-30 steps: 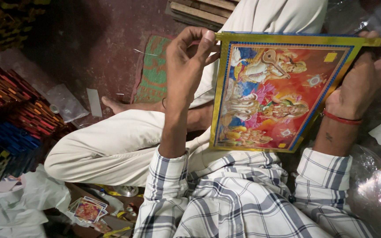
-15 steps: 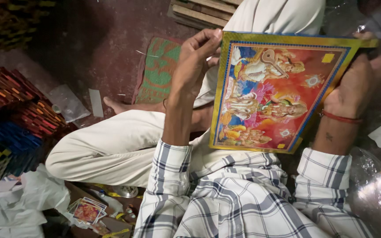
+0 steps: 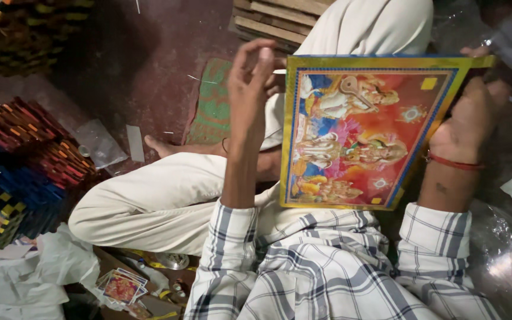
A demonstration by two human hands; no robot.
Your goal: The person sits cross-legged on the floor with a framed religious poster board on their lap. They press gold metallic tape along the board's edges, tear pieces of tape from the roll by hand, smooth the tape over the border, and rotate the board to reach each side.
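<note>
The framed picture (image 3: 362,130) is held tilted above the lap. The right hand (image 3: 466,127) grips its right edge; the left hand (image 3: 253,83) sits beside the left edge, fingers loosely curled, holding nothing. Risk: single-sided support; the frame may pivot and slip to the floor (image 3: 149,77).

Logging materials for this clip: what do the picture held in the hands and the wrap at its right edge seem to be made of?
The picture looks like glossy printed card or board with a gold border: it stays flat and rigid, though a frame cannot be ruled out. The wrap seems to be clear plastic film, crinkled and catching bright glare. The right hand grips the picture's right edge; the left hand is at its left edge.
</note>
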